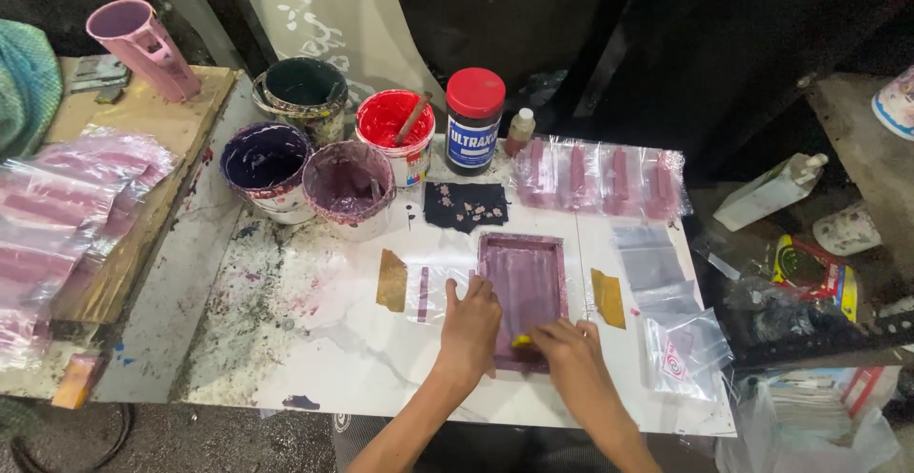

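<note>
The purple screen frame [523, 297] was steadied by the left hand [471, 325], fingers flat and empty; the yellow squeegee [522, 342] was gripped by the right hand [569, 347]. Even pressure was advisable.

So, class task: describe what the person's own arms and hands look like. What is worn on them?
Both forearms are bare as far as the picture shows: no sleeves, gloves, watch or bracelets in view. The left hand and right hand show no rings that can be made out. Any paint stains on the fingers are too small to tell.
</note>
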